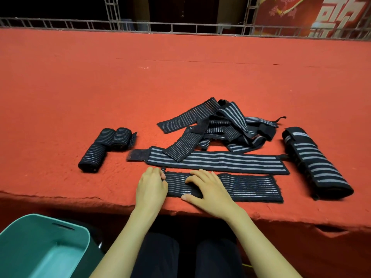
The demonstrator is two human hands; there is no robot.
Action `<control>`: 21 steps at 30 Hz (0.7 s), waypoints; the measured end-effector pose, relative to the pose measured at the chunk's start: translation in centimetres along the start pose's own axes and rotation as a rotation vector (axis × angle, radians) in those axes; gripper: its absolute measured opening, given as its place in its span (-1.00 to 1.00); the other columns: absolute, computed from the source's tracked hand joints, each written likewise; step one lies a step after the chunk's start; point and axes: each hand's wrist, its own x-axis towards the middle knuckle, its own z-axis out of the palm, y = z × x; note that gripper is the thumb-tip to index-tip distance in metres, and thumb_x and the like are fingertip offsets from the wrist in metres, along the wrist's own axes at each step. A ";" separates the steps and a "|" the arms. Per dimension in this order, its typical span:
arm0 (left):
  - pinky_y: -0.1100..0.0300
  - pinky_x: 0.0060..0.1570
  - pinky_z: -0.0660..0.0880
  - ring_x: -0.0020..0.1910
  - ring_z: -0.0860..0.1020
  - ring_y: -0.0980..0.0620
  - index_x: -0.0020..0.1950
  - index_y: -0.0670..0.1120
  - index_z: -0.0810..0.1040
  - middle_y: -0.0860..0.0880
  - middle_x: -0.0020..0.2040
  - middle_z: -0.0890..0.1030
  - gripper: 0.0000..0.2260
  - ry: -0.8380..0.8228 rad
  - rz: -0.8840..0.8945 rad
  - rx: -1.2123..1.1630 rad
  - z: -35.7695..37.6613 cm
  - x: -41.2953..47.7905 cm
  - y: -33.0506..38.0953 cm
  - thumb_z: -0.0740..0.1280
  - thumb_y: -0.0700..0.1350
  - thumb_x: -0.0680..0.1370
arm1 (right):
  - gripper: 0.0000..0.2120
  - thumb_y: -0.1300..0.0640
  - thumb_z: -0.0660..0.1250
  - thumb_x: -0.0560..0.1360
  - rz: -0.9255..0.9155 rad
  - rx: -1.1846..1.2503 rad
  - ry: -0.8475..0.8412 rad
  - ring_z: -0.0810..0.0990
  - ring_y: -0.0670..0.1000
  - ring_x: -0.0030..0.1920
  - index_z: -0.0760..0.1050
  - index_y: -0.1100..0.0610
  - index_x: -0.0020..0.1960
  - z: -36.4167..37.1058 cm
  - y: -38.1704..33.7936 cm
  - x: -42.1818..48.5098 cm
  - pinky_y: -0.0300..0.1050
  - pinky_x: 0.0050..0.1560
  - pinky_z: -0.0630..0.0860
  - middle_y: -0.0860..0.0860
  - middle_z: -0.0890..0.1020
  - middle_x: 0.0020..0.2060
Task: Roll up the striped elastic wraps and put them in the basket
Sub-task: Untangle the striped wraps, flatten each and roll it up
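A black wrap with thin grey stripes [247, 187] lies flat near the front edge of the red carpeted platform [80, 87]. My left hand [151, 185] pinches its left end, fingers curled round the edge. My right hand [206, 187] rests on the wrap with fingers spread, pressing it flat. Behind it lies a longer wrap with wide stripes [218, 160], and behind that a tangled pile of wraps [216, 125]. Rolled wraps [106, 147] sit at the left. A large rolled wrap [315, 163] lies at the right. The teal basket [46, 227] stands below the platform at lower left.
The platform's front edge [100, 199] is frayed and drops off just in front of my hands. A metal railing [180, 27] and a red banner [313, 15] stand at the far back. My dark trousers [186, 255] show below.
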 end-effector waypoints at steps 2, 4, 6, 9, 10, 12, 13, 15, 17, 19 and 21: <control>0.10 0.04 0.35 0.07 0.49 -0.09 -0.01 -0.13 0.58 -0.08 0.01 0.51 -0.89 -0.048 0.031 0.022 0.3 0.0 0.4 0.28 -0.15 0.55 | -0.45 -0.43 0.08 0.38 0.001 0.005 0.005 0.23 -0.10 0.39 0.40 -0.11 0.20 -0.3 0.5 -0.2 0.06 0.46 0.06 -0.18 0.35 0.33; 0.10 0.10 0.33 0.12 0.48 -0.10 0.07 -0.13 0.60 -0.10 0.07 0.53 -0.82 -0.106 0.034 0.049 0.4 0.1 0.7 0.23 -0.15 0.58 | -0.44 -0.43 0.09 0.38 -0.001 0.010 -0.002 0.24 -0.11 0.39 0.40 -0.10 0.20 -0.7 0.9 -0.4 0.04 0.46 0.06 -0.17 0.35 0.33; 0.12 0.13 0.35 0.11 0.51 -0.11 0.09 -0.12 0.60 -0.11 0.07 0.57 -0.80 -0.146 -0.017 -0.021 -0.2 0.4 0.5 0.22 -0.23 0.56 | -0.44 -0.42 0.09 0.39 -0.002 0.014 -0.016 0.23 -0.11 0.40 0.39 -0.11 0.22 -0.9 1.1 -0.6 -0.01 0.48 0.02 -0.17 0.33 0.35; 0.21 0.00 0.42 -0.14 0.54 0.01 -0.08 -0.05 0.57 -0.07 -0.09 0.61 -0.84 -0.183 -0.057 -0.185 -1.3 0.6 -0.7 0.32 -0.31 0.48 | -0.46 -0.42 0.09 0.39 0.008 0.031 -0.012 0.22 -0.11 0.41 0.39 -0.13 0.22 -0.8 1.1 -0.7 -0.03 0.48 -0.01 -0.17 0.32 0.36; 0.25 -0.09 0.39 -0.19 0.51 0.05 -0.12 -0.03 0.54 -0.06 -0.11 0.59 -0.84 -0.184 -0.059 -0.192 -1.5 0.6 -1.0 0.37 -0.29 0.45 | -0.45 -0.42 0.10 0.39 0.016 0.035 -0.007 0.21 -0.11 0.42 0.39 -0.13 0.22 -0.6 1.1 -0.7 -0.02 0.49 -0.01 -0.17 0.32 0.37; 0.31 -0.19 0.30 -0.24 0.46 0.11 -0.13 -0.02 0.51 -0.05 -0.13 0.55 -0.83 -0.167 -0.076 -0.200 -1.5 0.5 -1.5 0.45 -0.23 0.41 | -0.45 -0.43 0.09 0.38 0.030 0.034 0.002 0.21 -0.11 0.42 0.39 -0.15 0.22 -0.4 1.2 -0.7 0.00 0.49 -0.01 -0.16 0.32 0.38; 0.32 -0.19 0.30 -0.25 0.45 0.12 -0.11 -0.03 0.50 -0.04 -0.14 0.54 -0.82 -0.150 -0.087 -0.209 -1.4 0.4 -1.6 0.47 -0.21 0.40 | -0.45 -0.44 0.09 0.37 0.035 0.033 0.005 0.21 -0.11 0.42 0.39 -0.15 0.22 -0.3 1.1 -0.7 0.00 0.50 -0.02 -0.16 0.31 0.38; 0.23 -0.13 0.38 -0.25 0.47 0.08 -0.08 -0.03 0.50 0.02 -0.17 0.53 -0.81 -0.121 -0.098 -0.210 -1.1 0.4 -1.6 0.47 -0.18 0.41 | -0.45 -0.43 0.09 0.38 0.038 0.027 0.012 0.21 -0.11 0.42 0.38 -0.15 0.23 -0.3 1.1 -0.8 -0.01 0.50 -0.02 -0.15 0.31 0.38; 0.13 -0.05 0.44 -0.21 0.50 0.03 -0.07 -0.01 0.47 0.09 -0.22 0.51 -0.82 -0.115 -0.103 -0.192 -0.9 0.1 -1.3 0.45 -0.15 0.43 | -0.46 -0.42 0.09 0.39 0.034 0.021 0.024 0.21 -0.11 0.41 0.39 -0.15 0.23 -0.3 1.0 -0.9 0.00 0.49 0.00 -0.14 0.31 0.38; 0.10 -0.05 0.45 -0.19 0.51 0.01 -0.08 0.00 0.44 0.12 -0.25 0.50 -0.82 -0.100 -0.116 -0.185 -0.8 -0.1 -0.9 0.43 -0.13 0.44 | -0.48 -0.41 0.10 0.40 0.030 0.020 0.036 0.21 -0.11 0.40 0.39 -0.15 0.23 -0.2 1.0 -0.9 0.01 0.49 0.02 -0.15 0.31 0.38; 0.08 -0.06 0.45 -0.18 0.52 0.00 -0.08 0.00 0.43 0.09 -0.21 0.51 -0.81 -0.070 -0.106 -0.169 -0.6 -0.4 -0.6 0.42 -0.12 0.44 | -0.50 -0.40 0.11 0.41 0.028 0.013 0.045 0.21 -0.11 0.40 0.38 -0.16 0.23 -0.1 1.0 -1.0 0.01 0.50 0.01 -0.15 0.31 0.38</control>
